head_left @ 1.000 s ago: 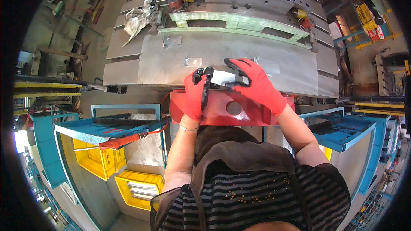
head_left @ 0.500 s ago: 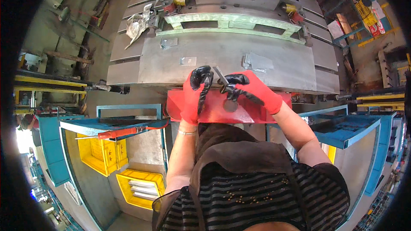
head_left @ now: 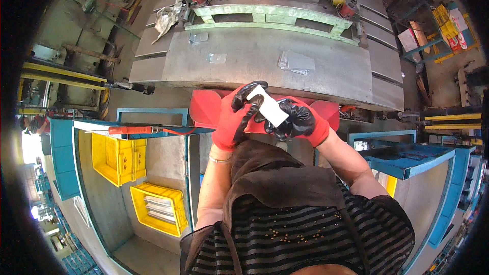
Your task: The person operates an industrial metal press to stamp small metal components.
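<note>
Both hands wear red gloves with black-coated palms and fingers. Between them is a small flat rectangular plate (head_left: 273,112), its face glaring white in the light. My left hand (head_left: 237,114) grips its upper left end, with thumb and fingers closed on it. At the lower right end my right hand (head_left: 301,121) is closed on the same plate. The plate is tilted over a red curved surface (head_left: 202,108). Beyond the hands, a steel machine bed (head_left: 244,46) carries a loose stack of thin metal plates (head_left: 297,62) and a single thin plate (head_left: 217,58).
A pale green slotted block (head_left: 275,19) crosses the bed, with a crumpled cloth (head_left: 167,18) at its left. Yellow crates (head_left: 158,209) stand lower left, near a blue frame. An orange-handled tool (head_left: 133,130) lies there. A blue tray (head_left: 407,160) is at right.
The plate, seen nearly edge-on before, now turns its broad face upward. My right hand has moved lower, closer to my body. The view has shifted slightly.
</note>
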Demonstrator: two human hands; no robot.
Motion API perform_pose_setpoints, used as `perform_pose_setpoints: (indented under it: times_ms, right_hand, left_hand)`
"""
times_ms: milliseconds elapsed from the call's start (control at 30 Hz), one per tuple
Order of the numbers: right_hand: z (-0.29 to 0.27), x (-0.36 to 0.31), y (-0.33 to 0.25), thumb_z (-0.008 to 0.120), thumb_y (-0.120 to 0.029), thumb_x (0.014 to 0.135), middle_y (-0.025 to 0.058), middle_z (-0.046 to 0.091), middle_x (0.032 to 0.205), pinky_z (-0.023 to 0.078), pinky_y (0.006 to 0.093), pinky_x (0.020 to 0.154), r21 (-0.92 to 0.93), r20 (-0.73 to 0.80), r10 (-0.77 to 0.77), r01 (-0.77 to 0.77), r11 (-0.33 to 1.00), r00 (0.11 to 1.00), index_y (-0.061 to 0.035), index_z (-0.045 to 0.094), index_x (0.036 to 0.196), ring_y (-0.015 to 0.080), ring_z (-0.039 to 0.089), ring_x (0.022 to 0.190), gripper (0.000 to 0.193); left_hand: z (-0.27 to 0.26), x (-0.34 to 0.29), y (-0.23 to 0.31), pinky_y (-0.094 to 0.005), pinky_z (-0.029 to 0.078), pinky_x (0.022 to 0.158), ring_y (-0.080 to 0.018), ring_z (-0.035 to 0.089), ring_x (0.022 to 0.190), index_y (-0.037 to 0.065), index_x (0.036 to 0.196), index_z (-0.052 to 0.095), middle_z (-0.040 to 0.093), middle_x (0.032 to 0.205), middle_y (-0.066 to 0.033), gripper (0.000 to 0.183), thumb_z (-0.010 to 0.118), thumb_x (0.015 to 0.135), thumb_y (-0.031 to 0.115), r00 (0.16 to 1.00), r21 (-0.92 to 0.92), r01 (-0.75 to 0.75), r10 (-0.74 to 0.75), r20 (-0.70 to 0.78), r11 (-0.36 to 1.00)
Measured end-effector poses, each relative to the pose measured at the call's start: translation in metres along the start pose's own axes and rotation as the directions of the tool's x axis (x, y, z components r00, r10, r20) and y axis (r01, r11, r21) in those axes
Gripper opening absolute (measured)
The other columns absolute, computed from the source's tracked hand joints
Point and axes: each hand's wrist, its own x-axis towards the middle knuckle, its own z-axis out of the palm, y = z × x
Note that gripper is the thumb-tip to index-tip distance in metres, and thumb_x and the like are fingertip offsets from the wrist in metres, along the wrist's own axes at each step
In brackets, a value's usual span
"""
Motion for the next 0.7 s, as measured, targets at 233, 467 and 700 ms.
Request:
perform_pose_setpoints:
  times_ms: [233, 467, 700]
  right_hand:
    - [0.000, 0.008, -0.001, 0.054, -0.037, 0.090, 0.0122, 0.066, 0.088, 0.048, 0.0260, 0.058, -0.119, -0.005, -0.008, 0.007, 0.993, 1.000, 0.0047, 0.059, 0.111, 0.0149, 0.062, 0.067, 0.047]
    - [0.029, 0.026, -0.031, 0.063, -0.030, 0.085, 0.0097, 0.063, 0.087, 0.047, 0.0249, 0.063, -0.199, -0.255, -0.025, -0.028, 0.980, 0.967, 0.0033, 0.060, 0.104, 0.0128, 0.059, 0.073, 0.039]
    - [-0.013, 0.061, -0.068, 0.067, -0.023, 0.078, 0.0091, 0.064, 0.093, 0.048, 0.0278, 0.077, -0.483, -0.184, 0.058, -0.142, 0.864, 0.981, 0.0012, 0.058, 0.113, 0.0153, 0.061, 0.086, 0.043]
  left_hand:
    - [-0.016, 0.006, -0.022, -0.0233, 0.046, 0.065, -0.0096, 0.055, 0.080, -0.004, 0.109, 0.060, 0.064, 0.096, -0.0056, 0.027, 0.058, 0.088, 0.012, 0.996, -0.157, 0.059, -0.049, 0.071, 0.986]
    - [-0.054, 0.045, -0.031, -0.0242, 0.046, 0.069, -0.0083, 0.055, 0.079, -0.004, 0.102, 0.063, 0.065, 0.091, -0.0033, 0.019, 0.059, 0.086, 0.006, 0.987, -0.175, 0.100, -0.076, 0.139, 0.980]
    - [-0.090, 0.073, -0.044, -0.0280, 0.047, 0.081, -0.0121, 0.058, 0.087, -0.003, 0.098, 0.062, 0.065, 0.096, -0.0067, 0.020, 0.064, 0.080, 0.004, 0.998, -0.018, -0.031, 0.032, 0.050, 0.999]
